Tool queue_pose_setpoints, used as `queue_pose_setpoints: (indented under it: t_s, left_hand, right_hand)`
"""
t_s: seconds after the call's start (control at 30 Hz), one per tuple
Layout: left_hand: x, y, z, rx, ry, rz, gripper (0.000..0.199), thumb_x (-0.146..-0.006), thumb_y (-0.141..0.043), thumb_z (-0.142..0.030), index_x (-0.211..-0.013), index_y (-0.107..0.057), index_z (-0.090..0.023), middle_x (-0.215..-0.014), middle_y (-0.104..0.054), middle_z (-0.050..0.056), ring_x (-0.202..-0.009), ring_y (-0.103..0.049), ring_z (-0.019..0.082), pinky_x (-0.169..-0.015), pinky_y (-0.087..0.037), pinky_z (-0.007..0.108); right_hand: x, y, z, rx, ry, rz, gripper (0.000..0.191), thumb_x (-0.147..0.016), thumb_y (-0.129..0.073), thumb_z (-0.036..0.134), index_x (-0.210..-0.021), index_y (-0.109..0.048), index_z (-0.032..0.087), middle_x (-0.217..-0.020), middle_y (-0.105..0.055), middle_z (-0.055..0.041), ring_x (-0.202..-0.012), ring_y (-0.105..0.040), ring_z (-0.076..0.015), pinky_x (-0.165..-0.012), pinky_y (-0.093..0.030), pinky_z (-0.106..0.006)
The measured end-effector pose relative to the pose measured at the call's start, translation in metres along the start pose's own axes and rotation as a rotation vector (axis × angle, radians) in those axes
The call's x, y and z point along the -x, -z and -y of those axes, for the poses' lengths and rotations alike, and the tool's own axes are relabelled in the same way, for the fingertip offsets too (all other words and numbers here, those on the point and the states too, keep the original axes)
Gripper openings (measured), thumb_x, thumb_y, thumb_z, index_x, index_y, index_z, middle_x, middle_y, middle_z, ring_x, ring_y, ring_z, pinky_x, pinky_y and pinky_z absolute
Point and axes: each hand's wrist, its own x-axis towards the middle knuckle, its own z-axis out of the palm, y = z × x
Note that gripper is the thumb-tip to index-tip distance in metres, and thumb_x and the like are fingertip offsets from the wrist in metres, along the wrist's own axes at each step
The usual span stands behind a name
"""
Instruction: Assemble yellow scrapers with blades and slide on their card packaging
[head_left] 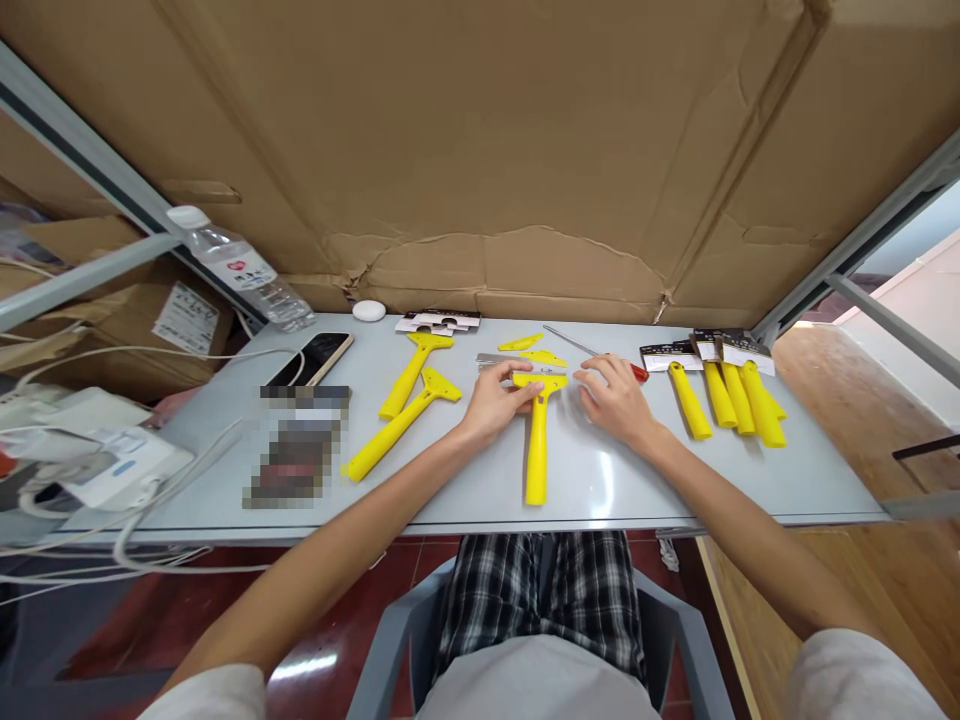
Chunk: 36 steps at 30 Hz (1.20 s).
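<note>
Left hand [496, 398] is curling its fingers [526, 393] narrowly over the head of a yellow plastic scraper [537, 445], pressing it onto the pale table [622, 490], while right hand [611, 402] is lying open with fingers spread wide, holding nothing. The scraper is lying between the hands, nearer the left, long axis running straight out from the body, handle toward the person, head away. Just past the left fingers, one steel blade [501, 361] and two small yellow plastic pieces [544, 358] are lying flat. Just past the right fingertips, one red-handled screwdriver [600, 354] is lying slantwise. Further right of the right fingers, at least four yellow handles [688, 400] are lying beside three card packs [709, 348]. Left of the left fingers, two more yellow scrapers [401, 430] are lying angled, with a card stack [439, 322] beyond. Further left, a phone [319, 358] and a water bottle [240, 270] are sitting near the table's far corner.
</note>
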Motion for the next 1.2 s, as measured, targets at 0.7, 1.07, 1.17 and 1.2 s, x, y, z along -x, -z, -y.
queue_pose_setpoints:
  t_s: [0.7,1.07,1.17,1.2]
  left_hand:
    - [-0.028,0.047,0.004,-1.061,-0.389,0.142,0.035,-0.095,-0.076,-0.038,-0.127,-0.083,-0.026,-0.134,-0.078,0.015,-0.131,-0.067,0.041,-0.116,-0.049,0.056]
    - [-0.024,0.039,0.009,-1.128,-0.358,0.075,0.029,-0.095,-0.076,-0.031,-0.123,-0.083,-0.027,-0.130,-0.076,0.015,-0.120,-0.070,0.039,-0.105,-0.054,0.050]
    - [-0.022,0.037,0.009,-1.129,-0.345,0.077,0.030,-0.095,-0.075,-0.032,-0.124,-0.082,-0.026,-0.131,-0.075,0.016,-0.120,-0.070,0.040,-0.104,-0.055,0.051]
    - [-0.021,0.039,0.008,-1.130,-0.350,0.086,0.032,-0.095,-0.075,-0.032,-0.126,-0.082,-0.025,-0.133,-0.074,0.016,-0.122,-0.069,0.040,-0.105,-0.054,0.051]
  right_hand:
    - [0.000,-0.003,-0.053,0.077,-0.235,0.133,0.030,-0.110,-0.050,0.025,-0.114,-0.079,0.019,-0.135,-0.074,-0.0171,-0.128,-0.056,-0.0349,-0.101,-0.037,-0.049]
    - [-0.043,-0.013,-0.080,0.117,-0.340,0.278,0.032,-0.110,-0.050,0.031,-0.116,-0.078,0.017,-0.118,-0.079,-0.0176,-0.113,-0.060,-0.0322,-0.090,-0.035,-0.042]
    - [-0.058,-0.021,-0.076,0.114,-0.330,0.268,0.033,-0.109,-0.049,0.029,-0.117,-0.079,0.017,-0.119,-0.079,-0.0186,-0.115,-0.058,-0.0330,-0.092,-0.034,-0.043]
    - [-0.060,-0.022,-0.074,0.113,-0.327,0.260,0.034,-0.109,-0.049,0.029,-0.119,-0.079,0.017,-0.120,-0.078,-0.0189,-0.116,-0.058,-0.0334,-0.093,-0.035,-0.044]
